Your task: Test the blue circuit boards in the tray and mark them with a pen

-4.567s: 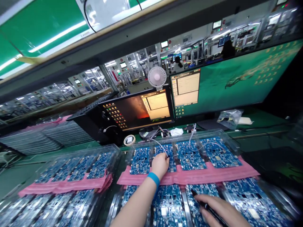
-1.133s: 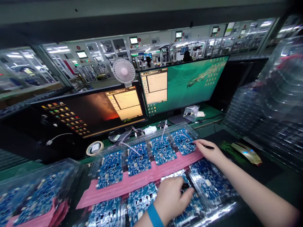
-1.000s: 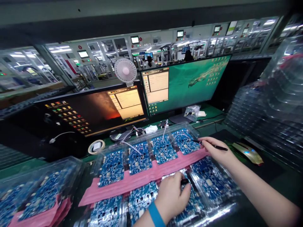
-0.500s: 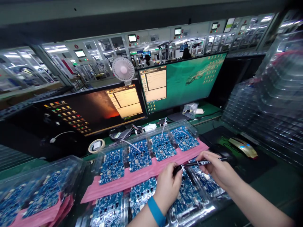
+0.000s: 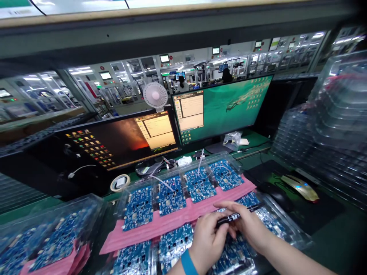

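My left hand (image 5: 207,241), with a blue wristband, and my right hand (image 5: 249,229) meet over the near row of blue circuit boards (image 5: 174,243). Both hands pinch a black marker pen (image 5: 233,216) that lies level between them, the left at its left end, the right along its body. Beyond them a clear tray (image 5: 126,189) holds a far row of blue boards (image 5: 171,197) resting on pink foam sheet (image 5: 160,226). Thin white cables (image 5: 159,181) run to the far boards.
Two lit monitors (image 5: 126,138) (image 5: 222,107) stand behind the trays, with a small white fan (image 5: 155,96) between them. A gold mouse (image 5: 301,186) lies on a dark mat at right. Stacked clear trays (image 5: 323,130) rise at right. More boards (image 5: 48,240) sit at left. A tape roll (image 5: 119,183) lies near.
My right hand came back from the far right board with the pen and met my left hand over the near row. Both hands now grip the pen closer to me.
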Demonstrator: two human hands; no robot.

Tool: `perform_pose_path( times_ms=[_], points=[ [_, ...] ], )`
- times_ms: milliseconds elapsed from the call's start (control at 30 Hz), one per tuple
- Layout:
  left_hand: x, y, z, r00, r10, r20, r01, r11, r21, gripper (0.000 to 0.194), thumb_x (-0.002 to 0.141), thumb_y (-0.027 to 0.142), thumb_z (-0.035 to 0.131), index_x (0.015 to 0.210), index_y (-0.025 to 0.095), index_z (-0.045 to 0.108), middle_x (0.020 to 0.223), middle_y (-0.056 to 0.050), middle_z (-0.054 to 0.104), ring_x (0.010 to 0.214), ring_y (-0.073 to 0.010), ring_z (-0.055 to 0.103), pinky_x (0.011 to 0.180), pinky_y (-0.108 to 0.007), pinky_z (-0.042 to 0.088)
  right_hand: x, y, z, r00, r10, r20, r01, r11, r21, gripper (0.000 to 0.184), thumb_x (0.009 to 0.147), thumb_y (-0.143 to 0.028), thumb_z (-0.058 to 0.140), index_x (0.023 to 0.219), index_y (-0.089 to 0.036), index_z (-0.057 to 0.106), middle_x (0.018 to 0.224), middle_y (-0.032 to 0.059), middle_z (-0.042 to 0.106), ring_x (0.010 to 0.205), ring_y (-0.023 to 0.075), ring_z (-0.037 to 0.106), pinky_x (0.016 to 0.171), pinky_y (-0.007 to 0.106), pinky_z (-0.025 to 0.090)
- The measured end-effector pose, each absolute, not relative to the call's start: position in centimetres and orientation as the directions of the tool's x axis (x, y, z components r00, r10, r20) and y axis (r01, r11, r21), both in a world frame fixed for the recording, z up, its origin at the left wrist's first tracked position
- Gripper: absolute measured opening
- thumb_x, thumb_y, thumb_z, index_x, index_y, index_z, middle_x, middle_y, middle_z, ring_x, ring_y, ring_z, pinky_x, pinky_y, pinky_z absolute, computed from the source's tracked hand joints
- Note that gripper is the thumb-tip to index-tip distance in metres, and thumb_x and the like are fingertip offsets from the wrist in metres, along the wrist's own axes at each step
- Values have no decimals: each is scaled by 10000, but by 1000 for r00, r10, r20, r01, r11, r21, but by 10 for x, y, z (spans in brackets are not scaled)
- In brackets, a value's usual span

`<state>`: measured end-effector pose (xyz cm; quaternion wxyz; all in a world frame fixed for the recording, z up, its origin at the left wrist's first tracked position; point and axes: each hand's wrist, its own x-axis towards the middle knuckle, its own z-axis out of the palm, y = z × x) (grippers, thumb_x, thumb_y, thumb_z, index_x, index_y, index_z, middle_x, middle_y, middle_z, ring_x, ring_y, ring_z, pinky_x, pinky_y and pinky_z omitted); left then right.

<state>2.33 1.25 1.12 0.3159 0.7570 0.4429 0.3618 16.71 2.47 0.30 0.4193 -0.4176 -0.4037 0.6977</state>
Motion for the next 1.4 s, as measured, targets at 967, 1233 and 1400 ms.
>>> perform_pose_path(
  times_ms=[967,1233,1400],
  points=[
    [18,48,4,219,975,-44,898,-184,400,215,858,247,309,931,185,501,864,-60,614,770,-204,563,651,-303,409,221,172,-20,91,989,-118,985,-107,-133,249,898,-329,437,915,-103,538,824,51,538,760,149,529,712,320,441],
    [19,47,6,224,973,-53,911,-190,366,192,862,229,297,903,184,479,822,-39,612,730,-187,564,611,-272,387,222,173,-15,95,994,-56,982,-103,-160,227,897,-305,430,893,-99,525,786,43,539,712,137,527,665,285,432],
    [18,48,4,219,975,-28,904,-192,382,177,863,244,310,911,187,470,841,-42,616,751,-196,573,608,-272,377,239,153,3,103,994,32,973,-94,-212,213,867,-308,409,790,-152,532,734,49,558,691,181,534,556,250,359]
  ],
)
